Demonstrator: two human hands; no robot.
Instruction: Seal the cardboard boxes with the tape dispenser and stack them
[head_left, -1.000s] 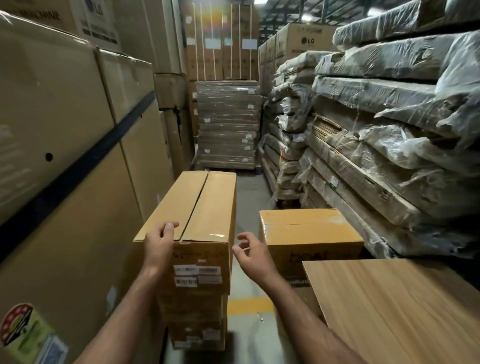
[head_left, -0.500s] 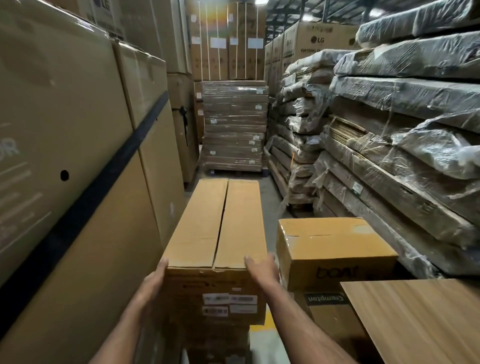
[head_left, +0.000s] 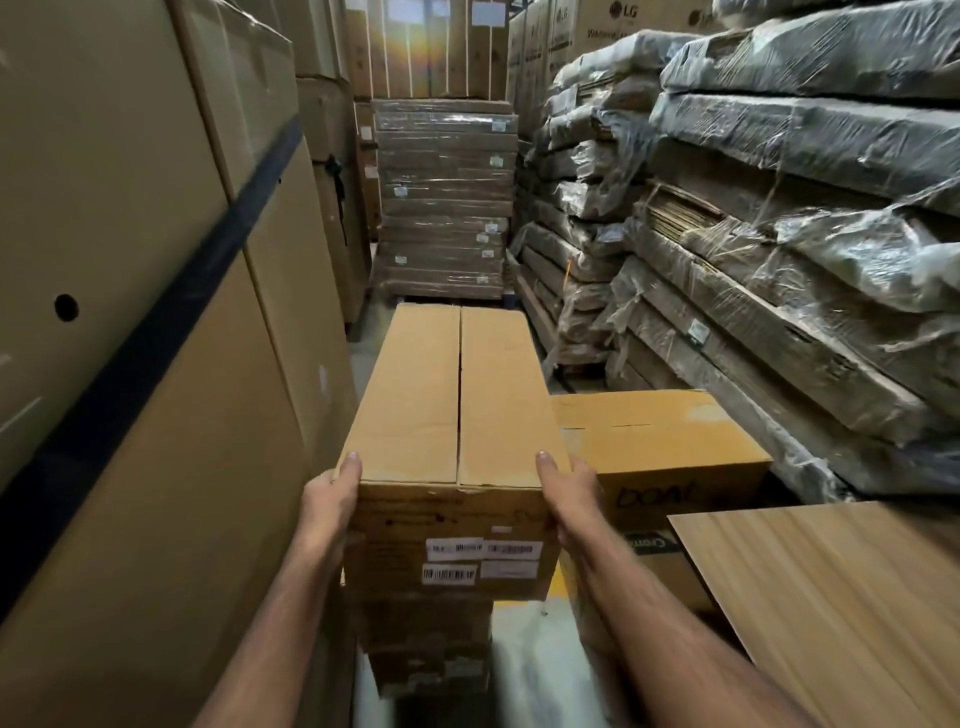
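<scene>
Long brown cardboard box (head_left: 457, 395), flaps closed, atop stacked boxes (head_left: 426, 644)

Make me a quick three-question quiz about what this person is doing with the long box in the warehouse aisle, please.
1. True or false: both hands grip the near end of the long cardboard box.
2. Which lies directly right of that box? A) a wheeled cart B) a squat box with handwriting on its front C) a ladder
3. Fill in: the centre seam on top of the long box shows no ____.

Key
1. True: the left hand and right hand hold its two near corners, thumbs on top.
2. B, the squat box.
3. Tape: the seam looks bare, and no dispenser is in view.
</scene>
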